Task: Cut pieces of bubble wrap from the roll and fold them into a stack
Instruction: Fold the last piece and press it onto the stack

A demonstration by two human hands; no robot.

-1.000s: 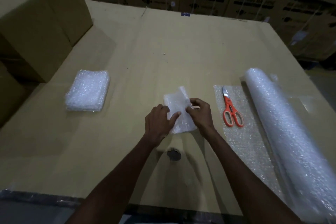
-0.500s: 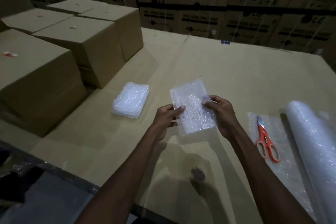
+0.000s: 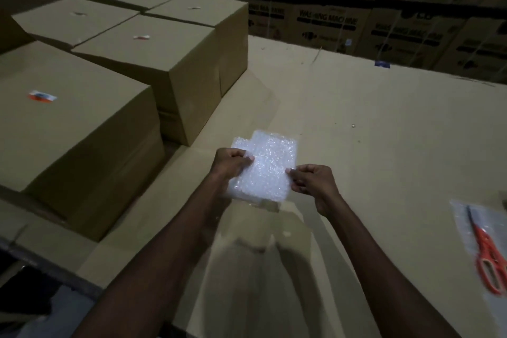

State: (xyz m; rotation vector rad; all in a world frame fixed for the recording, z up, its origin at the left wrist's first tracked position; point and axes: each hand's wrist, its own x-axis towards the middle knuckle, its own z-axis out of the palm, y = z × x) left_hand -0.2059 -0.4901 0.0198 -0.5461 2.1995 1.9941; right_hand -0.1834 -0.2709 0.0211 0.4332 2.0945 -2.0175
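Two bare forearms are reaching up from the bottom of the frame, and between them the left hand [image 3: 230, 163] and the right hand [image 3: 311, 182] are holding a folded white piece of bubble wrap [image 3: 267, 170] at centre frame, just above the flat brown cardboard work surface [image 3: 384, 132]. Each hand is pinching one side edge, thumb on top and fingers curled underneath, so both are clamped on the piece. Beyond the held piece, a second white edge [image 3: 238, 143] is peeking out at its upper left; it is probably the stack of finished pieces, though most of it is hidden. At the right edge of the frame, orange-handled scissors [image 3: 488, 252] are lying on a loose sheet of bubble wrap [image 3: 461, 217]; the roll itself is not showing. Plain brown cardboard boxes [image 3: 82, 123] are filling the left and upper left, and printed cartons [image 3: 329, 22] are lining the top. Judging by this, one piece is cut and folded and is about to join the stack; cutting and folding more pieces looks to be what is left.
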